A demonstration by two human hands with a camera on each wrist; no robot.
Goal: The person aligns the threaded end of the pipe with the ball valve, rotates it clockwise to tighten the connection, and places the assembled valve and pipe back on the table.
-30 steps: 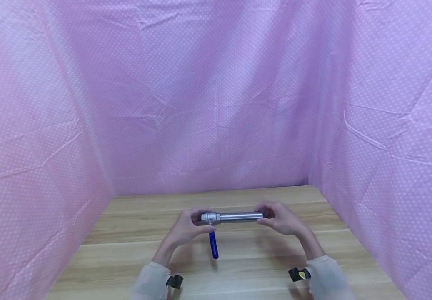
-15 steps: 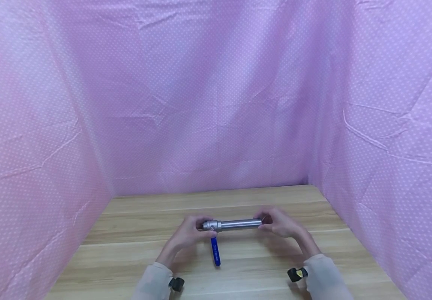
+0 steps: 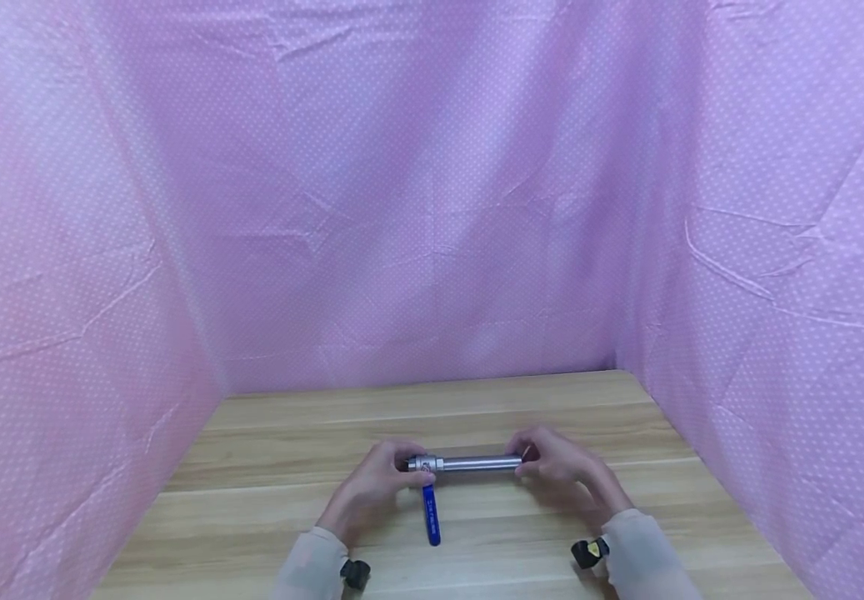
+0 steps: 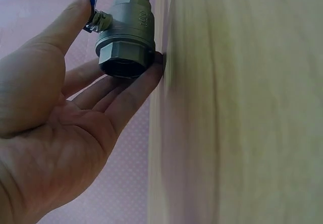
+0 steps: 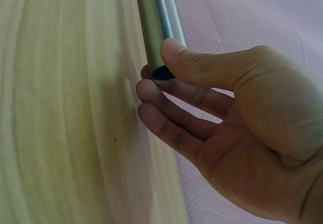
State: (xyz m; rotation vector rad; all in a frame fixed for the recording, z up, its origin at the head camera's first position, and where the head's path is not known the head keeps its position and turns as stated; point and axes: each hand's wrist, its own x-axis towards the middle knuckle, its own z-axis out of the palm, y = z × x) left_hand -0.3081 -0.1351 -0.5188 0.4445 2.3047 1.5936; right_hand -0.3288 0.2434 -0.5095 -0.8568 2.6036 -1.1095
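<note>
A steel ball valve [image 3: 423, 465] is joined to a straight metal pipe [image 3: 481, 463], lying crosswise in front of me. Its blue lever handle [image 3: 432, 515] points back toward my body. With thumb and fingers, my left hand [image 3: 377, 482] holds the valve; the left wrist view shows the valve's hexagonal open end [image 4: 123, 57] between them. My right hand [image 3: 561, 461] pinches the pipe's far right end, whose dark opening [image 5: 163, 73] shows in the right wrist view. Valve and pipe are at or just above the tabletop; whether they touch it I cannot tell.
A light wood-grain table [image 3: 289, 425] spreads under both hands. Pink dotted cloth [image 3: 432, 208] hangs at the back and on both sides. Small black devices [image 3: 355, 573] are worn at the wrists, over pale sleeves [image 3: 310, 562].
Both hands have lowered the valve and pipe together toward the table and slightly nearer to me. The grip of each hand looks the same.
</note>
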